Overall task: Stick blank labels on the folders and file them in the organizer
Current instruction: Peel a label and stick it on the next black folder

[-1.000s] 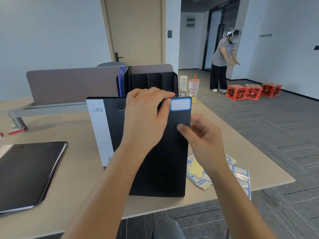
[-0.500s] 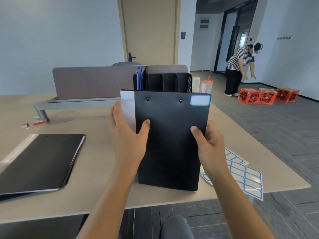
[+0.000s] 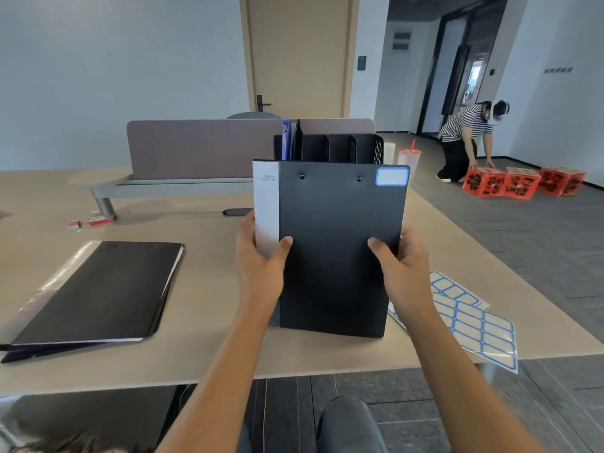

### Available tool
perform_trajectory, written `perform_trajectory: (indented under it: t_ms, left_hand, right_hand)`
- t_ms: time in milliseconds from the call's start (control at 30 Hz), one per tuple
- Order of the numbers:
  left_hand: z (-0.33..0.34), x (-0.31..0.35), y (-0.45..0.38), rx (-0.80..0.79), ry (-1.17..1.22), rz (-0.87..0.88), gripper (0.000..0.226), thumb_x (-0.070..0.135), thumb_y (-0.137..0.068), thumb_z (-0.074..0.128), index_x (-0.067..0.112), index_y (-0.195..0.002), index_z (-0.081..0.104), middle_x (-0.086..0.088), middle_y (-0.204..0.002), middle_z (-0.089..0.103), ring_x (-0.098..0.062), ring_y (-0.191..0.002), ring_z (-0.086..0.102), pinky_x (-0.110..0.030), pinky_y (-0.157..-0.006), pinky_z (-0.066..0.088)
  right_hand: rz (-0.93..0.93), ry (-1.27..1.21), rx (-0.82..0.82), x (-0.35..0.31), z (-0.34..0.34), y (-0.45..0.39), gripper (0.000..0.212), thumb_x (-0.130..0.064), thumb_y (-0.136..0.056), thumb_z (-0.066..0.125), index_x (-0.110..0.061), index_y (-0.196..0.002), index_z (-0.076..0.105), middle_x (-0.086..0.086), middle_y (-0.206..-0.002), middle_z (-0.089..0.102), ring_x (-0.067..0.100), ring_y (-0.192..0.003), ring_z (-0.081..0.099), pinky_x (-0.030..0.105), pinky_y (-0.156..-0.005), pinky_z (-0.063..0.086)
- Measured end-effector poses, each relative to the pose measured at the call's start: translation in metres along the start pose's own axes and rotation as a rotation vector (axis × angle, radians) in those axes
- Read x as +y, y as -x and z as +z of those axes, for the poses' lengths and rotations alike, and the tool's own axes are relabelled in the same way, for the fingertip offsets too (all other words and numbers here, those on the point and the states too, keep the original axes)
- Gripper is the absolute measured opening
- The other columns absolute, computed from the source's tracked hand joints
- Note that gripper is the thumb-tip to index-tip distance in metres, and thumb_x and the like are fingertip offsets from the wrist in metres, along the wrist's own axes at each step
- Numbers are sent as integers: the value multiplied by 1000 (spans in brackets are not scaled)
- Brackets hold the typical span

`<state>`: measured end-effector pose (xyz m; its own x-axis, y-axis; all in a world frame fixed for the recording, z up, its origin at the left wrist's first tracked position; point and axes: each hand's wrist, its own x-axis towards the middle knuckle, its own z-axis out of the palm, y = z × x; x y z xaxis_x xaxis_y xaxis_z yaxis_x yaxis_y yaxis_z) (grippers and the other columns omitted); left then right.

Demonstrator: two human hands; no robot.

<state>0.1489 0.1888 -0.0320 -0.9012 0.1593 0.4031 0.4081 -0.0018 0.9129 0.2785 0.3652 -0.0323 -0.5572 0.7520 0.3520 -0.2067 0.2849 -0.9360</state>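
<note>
1. Holding the black folder point(image 3: 330, 250) upright, the left hand point(image 3: 261, 273) clamps its left edge, with the thumb on the front cover and the fingers hidden behind, next to the grey spine strip.
2. The right hand point(image 3: 402, 273) pinches the right edge of the folder in the same way, thumb in front. I think two hands are used so that the wide cover does not bend or swing.
3. A blank label point(image 3: 392, 176) with a blue border sits at the top right corner of the folder, so it looks already stuck.
4. Directly behind the folder stands the black organizer point(image 3: 340, 147). A blue file is in its left slot and the other slots look free; probably the folder is raised to aim at one of them.
5. Right of the folder, the label sheets point(image 3: 474, 325) lie flat on the table point(image 3: 209, 256).
6. Left of the folder, another black folder point(image 3: 98, 292) lies flat; I see no label on it, so it probably waits for one.
</note>
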Motion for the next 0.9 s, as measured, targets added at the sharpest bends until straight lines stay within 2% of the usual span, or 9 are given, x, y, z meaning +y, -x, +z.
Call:
perform_trajectory:
  t_ms: [167, 300, 367, 467, 600, 700, 767, 833, 900]
  left_hand:
    - [-2, -7, 5, -21, 11, 0, 70, 27, -91, 76, 52, -143, 37, 5, -140, 57, -17, -126, 57, -46, -106, 51]
    - [-2, -4, 3, -40, 57, -8, 73, 35, -86, 75, 61, -140, 34, 10, -144, 55, -20, -130, 56, -49, -107, 51]
    - [-2, -2, -4, -54, 78, 10, 72, 33, -85, 75, 57, -140, 36, 11, -142, 55, -19, -128, 57, -49, -104, 53]
    - [3, 5, -19, -82, 95, 33, 69, 25, -85, 76, 52, -137, 40, 10, -137, 57, -17, -122, 60, -47, -102, 54]
    - [22, 13, -48, -142, 67, -11, 78, 53, -72, 73, 54, -141, 36, 10, -137, 60, -23, -120, 63, -53, -96, 57]
    - [40, 22, -72, -197, 1, -2, 80, 47, -85, 75, 42, -152, 32, 6, -141, 58, -20, -125, 59, -48, -104, 52]
    - [53, 23, -91, -160, -70, 31, 75, 39, -93, 73, 33, -155, 32, 4, -142, 56, -17, -125, 56, -42, -106, 50]
    - [61, 21, -110, -117, -114, 56, 68, 38, -94, 71, 31, -152, 36, 3, -141, 55, -17, -124, 54, -41, -104, 51]
    - [64, 17, -126, -99, -142, 73, 63, 38, -95, 70, 29, -149, 40, 2, -140, 54, -14, -120, 53, -35, -99, 50]
  right_hand:
    - [47, 60, -73, 14, -9, 20, 25, -15, -100, 70, -27, -121, 67, -12, -118, 76, 16, -115, 69, 41, -97, 57]
    - [6, 127, -37, 4, -8, 24, 27, -17, -102, 69, -29, -126, 67, -13, -120, 75, 14, -116, 69, 42, -101, 58]
    - [-5, 168, -39, -3, -9, 22, 25, -18, -102, 69, -28, -125, 68, -13, -119, 75, 16, -115, 69, 43, -100, 58]
    - [-26, 201, -38, -14, -11, 15, 22, -15, -103, 65, -28, -120, 70, -16, -113, 76, 13, -109, 70, 39, -94, 58]
    - [-67, 203, 22, -29, -8, 2, 27, -14, -105, 61, -26, -128, 67, -15, -118, 74, 6, -110, 67, 33, -96, 54]
    - [-172, 219, 118, -37, -5, -12, 23, -11, -104, 61, -25, -120, 69, -18, -109, 74, 0, -101, 66, 12, -83, 48]
    - [-211, 236, 207, -41, 0, -25, 15, -14, -105, 61, -25, -113, 67, -18, -100, 71, -1, -94, 64, 5, -74, 43]
    - [-231, 235, 298, -45, 8, -40, 11, -16, -106, 60, -23, -112, 65, -18, -96, 69, -3, -91, 62, 4, -72, 41]
    - [-246, 223, 360, -47, 18, -55, 13, -16, -106, 59, -22, -116, 64, -16, -100, 70, -1, -91, 63, 10, -77, 44]
